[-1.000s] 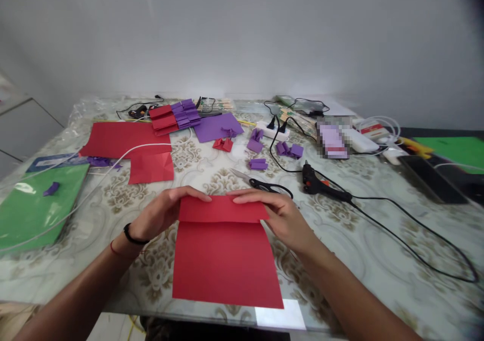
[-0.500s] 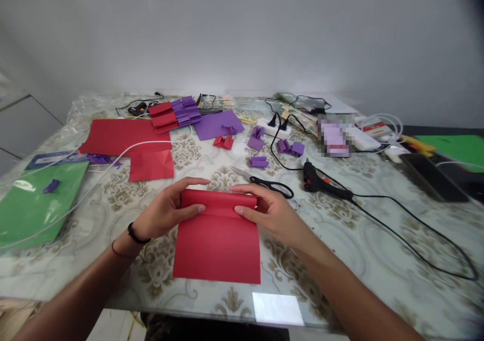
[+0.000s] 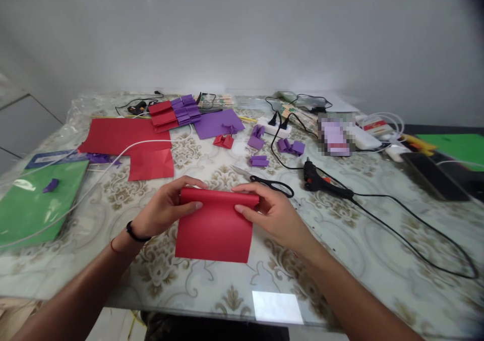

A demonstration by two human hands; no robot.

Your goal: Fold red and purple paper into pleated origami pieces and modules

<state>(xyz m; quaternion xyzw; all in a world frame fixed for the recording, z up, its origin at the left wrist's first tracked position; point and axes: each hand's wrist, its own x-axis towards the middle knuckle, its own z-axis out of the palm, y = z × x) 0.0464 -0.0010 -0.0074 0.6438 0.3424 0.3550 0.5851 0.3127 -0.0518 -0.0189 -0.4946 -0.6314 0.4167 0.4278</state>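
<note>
A patterned table (image 3: 359,260) carried craft clutter. Near its front edge lay one red paper sheet (image 3: 214,230), its rolled far edge running left to right. Two hands gripped that roll, equally near: the left hand (image 3: 162,210) at its left end, the right hand (image 3: 272,215) at its right, fingers curled over, thumbs in front. Just beyond lay one glue gun (image 3: 325,187) and one pair of scissors (image 3: 270,184).

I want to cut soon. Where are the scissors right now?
In the head view, the scissors lie on the table just beyond the right hand gripping the red paper, left of the black glue gun.
</note>
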